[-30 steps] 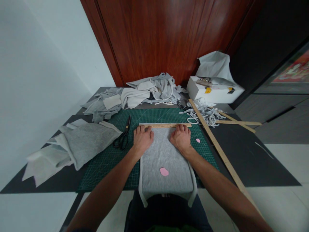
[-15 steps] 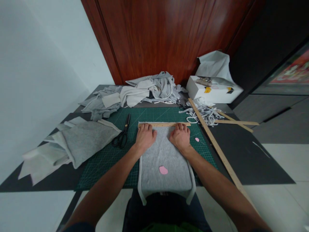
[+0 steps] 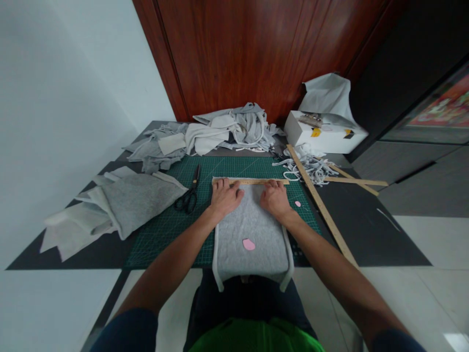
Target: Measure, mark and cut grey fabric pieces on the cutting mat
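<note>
Grey, soft-looking rectangular fabric (image 3: 252,215) lies before me on the green gridded cutting mat (image 3: 161,239), its near end hanging past the edge of the dark grey tabletop (image 3: 384,239). Across its far end I see a thin, straight wooden ruler (image 3: 252,181). My left hand (image 3: 225,198) rests on it with the grip apart, thumb away from the fingers. My right hand (image 3: 275,199) lies near the other end, fingers bent; I cannot tell whether that grip pinches anything. On the fabric sits a flat pink scrap (image 3: 248,244); black-handled scissors (image 3: 191,195) lie to the left.
</note>
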Motion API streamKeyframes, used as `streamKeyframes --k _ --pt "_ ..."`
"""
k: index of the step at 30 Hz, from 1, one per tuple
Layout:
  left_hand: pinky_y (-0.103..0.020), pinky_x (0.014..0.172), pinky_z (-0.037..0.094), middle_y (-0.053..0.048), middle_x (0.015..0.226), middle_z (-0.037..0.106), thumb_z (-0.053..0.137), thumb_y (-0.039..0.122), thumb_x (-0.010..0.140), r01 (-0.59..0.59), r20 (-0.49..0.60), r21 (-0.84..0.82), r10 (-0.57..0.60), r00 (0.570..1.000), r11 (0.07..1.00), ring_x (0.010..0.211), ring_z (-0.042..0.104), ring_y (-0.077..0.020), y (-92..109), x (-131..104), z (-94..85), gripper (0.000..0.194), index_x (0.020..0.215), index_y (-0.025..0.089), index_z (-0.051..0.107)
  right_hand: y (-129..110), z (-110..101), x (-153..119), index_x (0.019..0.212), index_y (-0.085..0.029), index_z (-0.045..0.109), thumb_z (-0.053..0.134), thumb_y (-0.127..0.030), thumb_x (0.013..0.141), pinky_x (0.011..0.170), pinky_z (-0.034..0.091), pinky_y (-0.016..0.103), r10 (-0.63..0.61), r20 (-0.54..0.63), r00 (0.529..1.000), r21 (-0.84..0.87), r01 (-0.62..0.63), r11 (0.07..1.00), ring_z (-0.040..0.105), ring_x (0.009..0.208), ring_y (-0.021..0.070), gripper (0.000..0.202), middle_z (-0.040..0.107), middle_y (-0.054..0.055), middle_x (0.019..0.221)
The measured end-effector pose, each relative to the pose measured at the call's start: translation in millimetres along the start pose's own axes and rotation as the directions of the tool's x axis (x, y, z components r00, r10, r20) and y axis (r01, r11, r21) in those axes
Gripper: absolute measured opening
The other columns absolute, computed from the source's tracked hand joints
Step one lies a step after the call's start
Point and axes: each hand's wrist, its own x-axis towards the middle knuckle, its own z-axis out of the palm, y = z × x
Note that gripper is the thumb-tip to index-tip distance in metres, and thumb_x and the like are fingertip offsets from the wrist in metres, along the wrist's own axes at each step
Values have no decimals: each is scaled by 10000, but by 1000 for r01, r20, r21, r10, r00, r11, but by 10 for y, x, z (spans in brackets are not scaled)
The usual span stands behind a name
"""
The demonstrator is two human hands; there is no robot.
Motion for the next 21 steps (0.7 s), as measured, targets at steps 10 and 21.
streamKeyframes --k 10,21 --pt "-569 1148 329 -171 1394 562 413 439 1055 -41 -22 -33 40 999 999 1321 465 -372 -9 -4 51 491 1451 241 625 -243 -234 -446 948 -180 765 766 -167 841 758 475 269 -620 425 659 622 285 729 638 796 157 108 721 29 889" --pt "-590 1156 341 -144 1505 548 404 400 1049 -35 8 -20 35 999 999 1352 463 -363 -9 -53 20 502 1502 255 561 -260 -298 -647 904 -189 699 764 -109 817 873 485 317 -696 378 611 652 358 668 604 915 179 135 662 28 954"
